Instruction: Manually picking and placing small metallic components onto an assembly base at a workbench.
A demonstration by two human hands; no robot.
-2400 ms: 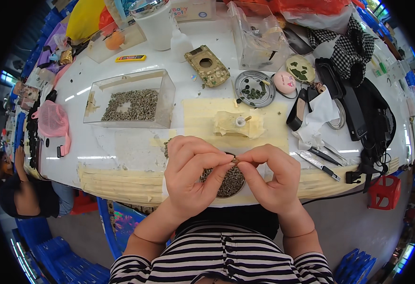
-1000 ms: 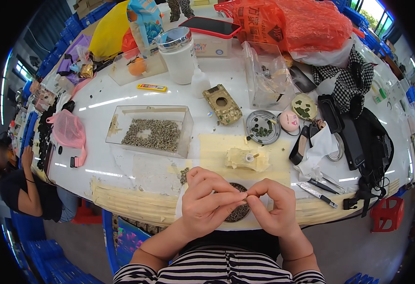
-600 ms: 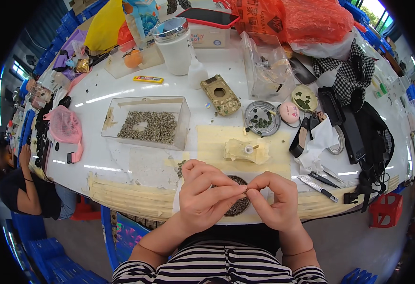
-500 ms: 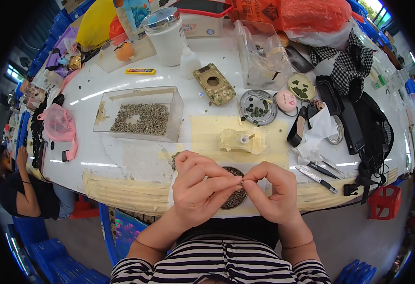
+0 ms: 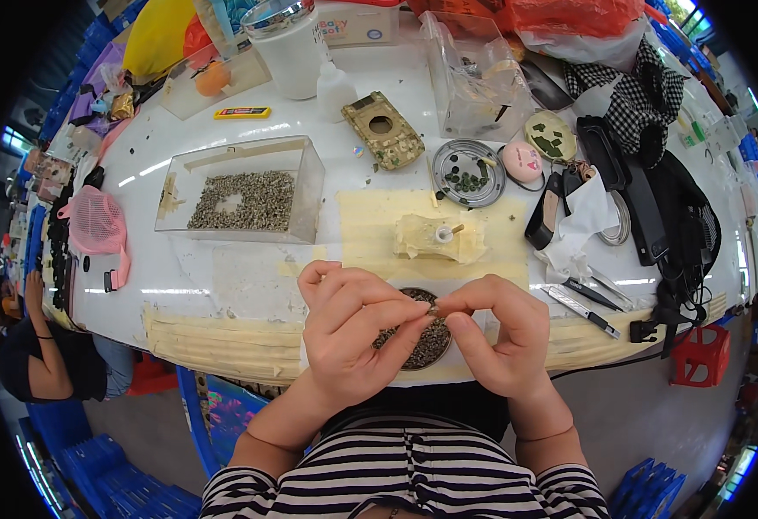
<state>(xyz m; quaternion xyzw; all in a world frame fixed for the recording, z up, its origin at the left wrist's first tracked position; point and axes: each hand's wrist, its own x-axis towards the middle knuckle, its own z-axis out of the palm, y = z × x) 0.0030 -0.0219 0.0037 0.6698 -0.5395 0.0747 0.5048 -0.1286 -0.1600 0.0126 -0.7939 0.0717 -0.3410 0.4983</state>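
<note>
My left hand (image 5: 357, 333) has thumb and index finger pinched together above a round dish (image 5: 446, 350) filled with small grey-brown pieces (image 5: 422, 339). Fingertip to fingertip with it, my right hand (image 5: 504, 337) is bent in a loose pinch. Whatever lies between the fingertips is tiny and cannot be made out. Just beyond the hands stands a block wrapped in yellowish tape (image 5: 440, 238), with a white round part on top. Farther back lies a camouflage-coloured model tank hull (image 5: 383, 131) with a round hole.
A clear box (image 5: 308, 195) of similar small pieces stands left. Right of the hull are a round tin (image 5: 502, 180) with dark green parts, a pink round object (image 5: 522, 162), a cutter knife (image 5: 580, 311) and tweezers (image 5: 608, 290). A white bottle (image 5: 336, 91) stands behind. Another person's arm (image 5: 46, 346) shows far left.
The view has shifted, so the table's things sit higher and slightly left in the picture. Both hands stay together over the dish; the right index finger and thumb are a little farther apart.
</note>
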